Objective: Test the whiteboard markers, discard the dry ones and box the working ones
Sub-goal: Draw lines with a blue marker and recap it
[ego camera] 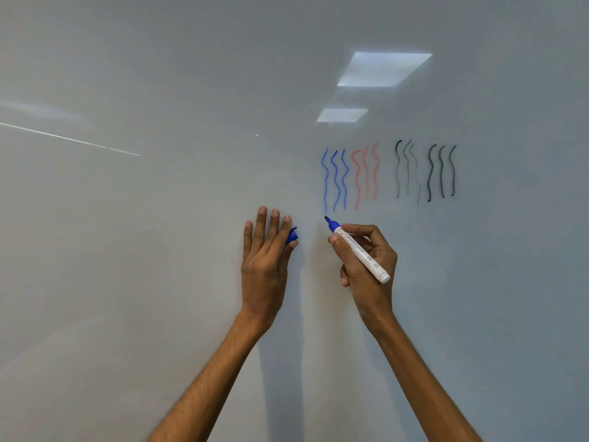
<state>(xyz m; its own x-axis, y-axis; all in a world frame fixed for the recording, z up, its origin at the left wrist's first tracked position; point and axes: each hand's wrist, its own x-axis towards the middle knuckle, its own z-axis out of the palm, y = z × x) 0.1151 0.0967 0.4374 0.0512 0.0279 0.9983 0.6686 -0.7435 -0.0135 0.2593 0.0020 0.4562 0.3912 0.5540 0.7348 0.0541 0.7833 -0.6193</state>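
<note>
1 white marker [357, 248], blue tip, R hand [363, 282]; cap [291, 236], L hand [264, 260].

Likely an office: a wall-filling whiteboard [159, 250] reflects rectangular ceiling light panels [384, 69].

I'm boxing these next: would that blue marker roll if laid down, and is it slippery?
Probably rolls: the blue marker has a round barrel, and its cap is off. Likely stiff and light: the right hand holds it like a pen. Possibly slippery, being glossy.
</note>
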